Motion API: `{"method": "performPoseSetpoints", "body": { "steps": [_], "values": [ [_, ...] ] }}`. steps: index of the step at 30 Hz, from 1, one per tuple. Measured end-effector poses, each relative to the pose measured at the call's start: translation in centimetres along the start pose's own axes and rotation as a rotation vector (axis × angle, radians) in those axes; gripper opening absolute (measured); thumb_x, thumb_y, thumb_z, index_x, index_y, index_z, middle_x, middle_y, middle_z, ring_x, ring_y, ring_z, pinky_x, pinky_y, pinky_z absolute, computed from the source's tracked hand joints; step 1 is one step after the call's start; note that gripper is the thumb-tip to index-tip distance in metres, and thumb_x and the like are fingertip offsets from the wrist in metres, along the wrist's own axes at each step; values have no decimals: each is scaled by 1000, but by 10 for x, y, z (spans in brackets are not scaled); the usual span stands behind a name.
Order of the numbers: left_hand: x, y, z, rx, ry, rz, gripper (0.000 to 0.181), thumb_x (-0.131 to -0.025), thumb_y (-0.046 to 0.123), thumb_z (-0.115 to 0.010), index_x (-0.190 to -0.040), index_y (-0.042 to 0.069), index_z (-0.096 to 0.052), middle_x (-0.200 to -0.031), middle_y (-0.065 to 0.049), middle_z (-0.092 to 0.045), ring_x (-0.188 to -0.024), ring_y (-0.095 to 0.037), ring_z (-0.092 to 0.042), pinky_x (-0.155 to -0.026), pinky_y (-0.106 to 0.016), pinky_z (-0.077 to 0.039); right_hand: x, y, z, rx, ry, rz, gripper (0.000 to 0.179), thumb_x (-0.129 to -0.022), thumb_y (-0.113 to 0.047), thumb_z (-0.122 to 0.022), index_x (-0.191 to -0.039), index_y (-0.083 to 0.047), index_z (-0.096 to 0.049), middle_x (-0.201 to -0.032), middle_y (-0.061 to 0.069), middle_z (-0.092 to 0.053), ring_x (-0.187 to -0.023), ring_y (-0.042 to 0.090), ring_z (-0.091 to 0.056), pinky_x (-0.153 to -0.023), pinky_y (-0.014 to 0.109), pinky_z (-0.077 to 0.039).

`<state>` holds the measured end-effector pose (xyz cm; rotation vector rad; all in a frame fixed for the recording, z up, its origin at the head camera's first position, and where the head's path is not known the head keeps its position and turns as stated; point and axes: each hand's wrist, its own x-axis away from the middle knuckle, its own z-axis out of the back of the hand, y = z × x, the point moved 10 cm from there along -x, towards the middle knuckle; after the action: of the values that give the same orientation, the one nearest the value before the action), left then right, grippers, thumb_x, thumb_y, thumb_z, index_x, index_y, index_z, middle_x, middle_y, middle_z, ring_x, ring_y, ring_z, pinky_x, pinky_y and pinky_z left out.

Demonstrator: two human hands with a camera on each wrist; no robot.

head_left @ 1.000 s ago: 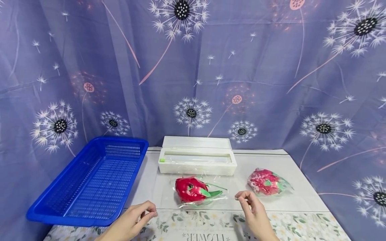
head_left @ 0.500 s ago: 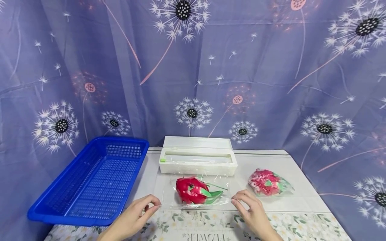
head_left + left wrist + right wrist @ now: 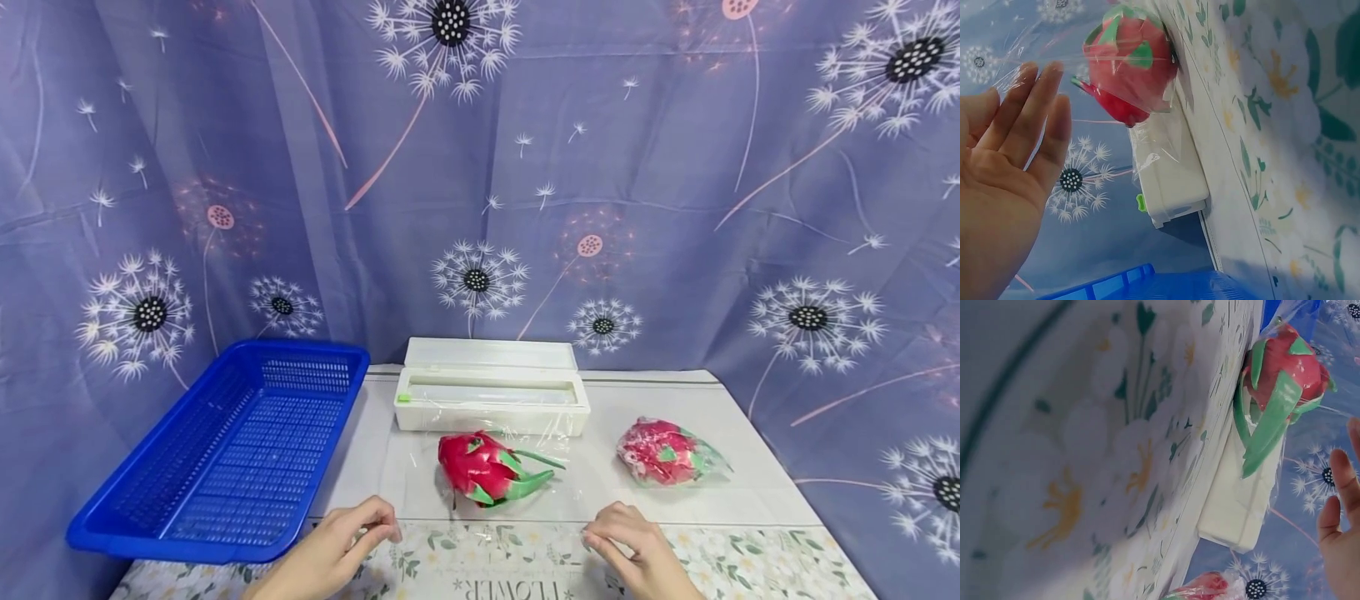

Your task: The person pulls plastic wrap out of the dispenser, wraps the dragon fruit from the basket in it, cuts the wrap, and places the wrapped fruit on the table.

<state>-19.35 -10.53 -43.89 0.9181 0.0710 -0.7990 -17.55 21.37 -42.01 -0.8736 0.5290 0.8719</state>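
Observation:
A red and green dragon fruit (image 3: 480, 468) lies on its side at the middle of the table, with clear plastic wrap (image 3: 423, 492) around and under it. My left hand (image 3: 341, 542) pinches the near left part of the wrap between thumb and fingertips. In the left wrist view, the film runs taut from the left hand (image 3: 1010, 144) across the dragon fruit (image 3: 1132, 69). Right of the fruit, my right hand (image 3: 633, 546) pinches the near right part of the wrap. Strands of film stretch toward the right hand (image 3: 1344, 506) in the right wrist view.
Behind the fruit stands a white cling wrap box (image 3: 491, 417), its lid raised and a roll inside. A second dragon fruit (image 3: 663, 452), wrapped in film, lies to the right. A blue plastic basket (image 3: 187, 550) stands at the left. A patterned curtain (image 3: 675, 208) hangs behind.
The right hand moved toward the film's near right corner, then down toward the front edge. The left hand barely shifted. The middle dragon fruit has rolled slightly back, and the near film edge came forward.

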Motion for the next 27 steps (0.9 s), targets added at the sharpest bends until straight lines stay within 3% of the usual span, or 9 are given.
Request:
{"method": "performPoseSetpoints", "body": {
  "steps": [4,7,11,19,23,27],
  "values": [
    [5,4,-4,18,-43,-30,16,-101,7,-51,-104,22,-55,-91,13,-65,-81,-3,-62,-65,-24,-51,14,9,-3,-33,-42,-17,42,-75,13,-74,-100,-21,-72,-88,-7,-67,-82,9,-61,-74,18,-47],
    [9,2,-10,54,-97,-10,14,-102,9,-51,-102,22,-54,-91,11,-66,-82,-4,-62,-66,-24,-51,19,12,-4,-72,-78,-56,43,-77,13,-72,-101,-22,-72,-89,-7,-68,-82,8,-61,-72,19,-47],
    [12,1,-16,76,-150,16,11,-102,14,-51,-100,25,-53,-89,15,-63,-78,-2,-60,-65,-22,-49,22,9,-2,-98,-92,-45,43,-78,14,-71,-102,-21,-72,-88,-4,-68,-81,8,-62,-72,19,-48],
    [15,13,-21,49,-158,-116,14,-100,7,-54,-99,21,-54,-84,14,-64,-70,6,-53,-59,-11,-45,25,6,-5,-123,-141,-64,42,-79,15,-69,-101,-20,-72,-85,-4,-70,-76,5,-62,-70,19,-47],
    [19,15,-19,81,-167,-107,16,-100,5,-53,-99,21,-54,-86,13,-65,-73,3,-57,-60,-14,-46,26,5,0,-150,-118,-65,43,-78,18,-68,-102,-18,-72,-81,-5,-68,-72,3,-60,-66,18,-47],
    [21,18,-17,70,-162,-115,17,-100,5,-54,-98,22,-54,-86,14,-63,-72,6,-53,-59,-12,-45,29,7,3,-156,-97,-74,45,-76,20,-68,-102,-16,-72,-78,-7,-66,-69,2,-59,-62,17,-46]
  ]
}}
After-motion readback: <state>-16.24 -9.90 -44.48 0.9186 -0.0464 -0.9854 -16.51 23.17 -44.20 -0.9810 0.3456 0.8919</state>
